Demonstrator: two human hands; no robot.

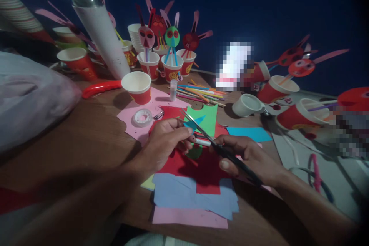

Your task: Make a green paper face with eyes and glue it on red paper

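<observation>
Pinched in the fingers of my left hand (pixel 170 138) is a small pointed piece of blue paper (pixel 198 122). My right hand (pixel 249 157) is closed around black-handled scissors (pixel 220 149), whose blades point up and left, right by the blue piece. Below both hands lies red paper (pixel 184 165), and a green sheet (pixel 210 117) with a curved cut-out lies just behind the blades. A white marker or pen (pixel 203 142) shows partly between the hands. Another flat blue sheet (pixel 250 133) lies beyond my right hand.
A tape roll (pixel 142 117) and a paper cup (pixel 137 86) rest on pink paper. Thin coloured sticks (pixel 198 93) lie behind. Several red cups with paper animal heads (pixel 172 36) line the back. A white mug (pixel 247 105) stands right; a plastic bag (pixel 34 100) bulges left.
</observation>
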